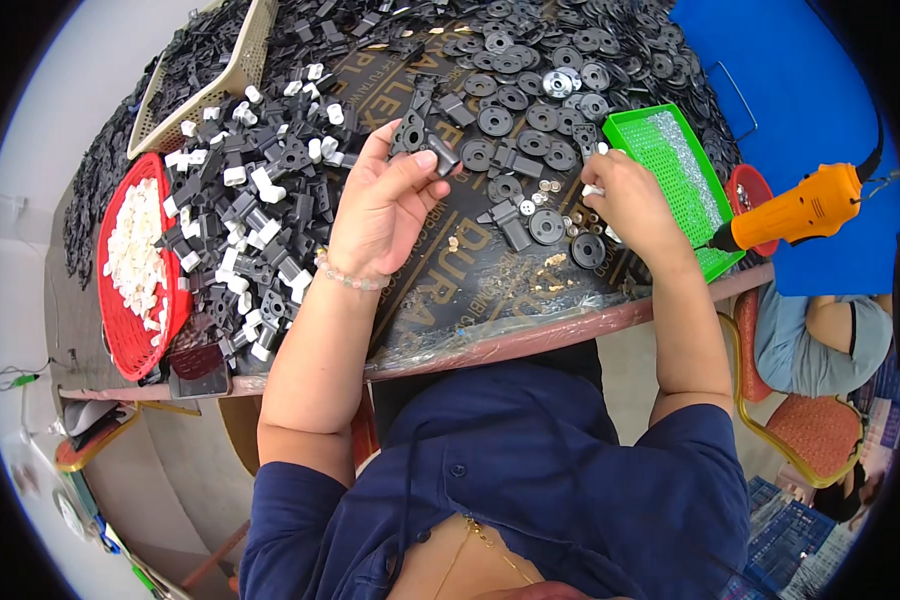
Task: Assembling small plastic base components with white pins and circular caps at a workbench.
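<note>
My left hand is raised over the table, thumb and fingers closed on a black plastic bracket with holes in its plate and a short stub. To the right, my right hand hovers low over the table with its fingers curled. Small white bits show at its fingertips; whether they are gripped or lie beneath I cannot make out. Close by are small metal bushings, black plastic discs with centre holes and a loose black bracket.
Black brackets with white caps heap on the left beside a red basket of white pieces. A green tray of small metal parts stands right, near an orange power screwdriver and a red bowl. A beige crate sits far left.
</note>
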`<state>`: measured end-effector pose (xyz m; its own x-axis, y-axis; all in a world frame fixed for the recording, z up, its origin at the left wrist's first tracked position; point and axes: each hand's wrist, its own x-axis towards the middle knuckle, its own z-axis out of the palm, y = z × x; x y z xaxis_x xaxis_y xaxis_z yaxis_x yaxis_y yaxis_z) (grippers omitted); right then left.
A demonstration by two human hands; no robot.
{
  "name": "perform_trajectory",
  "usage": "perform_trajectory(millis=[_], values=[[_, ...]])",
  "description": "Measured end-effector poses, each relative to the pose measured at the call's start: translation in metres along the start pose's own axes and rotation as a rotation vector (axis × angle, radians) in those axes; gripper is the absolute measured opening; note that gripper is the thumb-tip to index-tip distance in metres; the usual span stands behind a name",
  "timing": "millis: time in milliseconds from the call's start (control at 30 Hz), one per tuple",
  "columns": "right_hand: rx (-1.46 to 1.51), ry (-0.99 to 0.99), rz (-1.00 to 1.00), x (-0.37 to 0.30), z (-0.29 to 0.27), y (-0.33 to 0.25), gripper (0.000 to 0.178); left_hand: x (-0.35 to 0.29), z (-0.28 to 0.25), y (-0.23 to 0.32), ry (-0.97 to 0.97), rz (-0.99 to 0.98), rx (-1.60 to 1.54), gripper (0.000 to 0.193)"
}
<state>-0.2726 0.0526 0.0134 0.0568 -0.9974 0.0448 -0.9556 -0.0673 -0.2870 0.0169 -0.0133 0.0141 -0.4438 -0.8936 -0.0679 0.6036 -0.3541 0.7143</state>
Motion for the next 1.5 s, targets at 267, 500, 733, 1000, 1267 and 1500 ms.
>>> perform_trajectory(millis=[267,500,733,1000,1267,1500], values=[[0.426,0.131,0.056,0.014,-0.014,-0.034,0.028,0.0,0.002,-0.003,0.038,0.022,0.045,0.054],[1.152,-0.115,-0.039,0.038,-0.009,-0.067,0.026,-0.002,0.009,-0.007,0.048,0.135,0.111,0.052],[1.564,-0.19,0.042,0.046,0.004,-0.09,0.031,-0.003,0.009,-0.012,0.08,0.235,0.161,0.05],[1.558,-0.132,-0.001,0.044,0.013,-0.094,0.026,-0.006,0.014,-0.015,0.105,0.382,0.305,0.056],[1.415,-0.168,-0.305,0.056,0.013,-0.09,0.101,-0.009,0.015,-0.008,-0.071,0.043,-0.077,0.075],[1.306,-0.067,-0.537,0.103,-0.018,-0.149,0.07,0.004,-0.005,-0.017,-0.191,-0.029,-0.33,0.062]])
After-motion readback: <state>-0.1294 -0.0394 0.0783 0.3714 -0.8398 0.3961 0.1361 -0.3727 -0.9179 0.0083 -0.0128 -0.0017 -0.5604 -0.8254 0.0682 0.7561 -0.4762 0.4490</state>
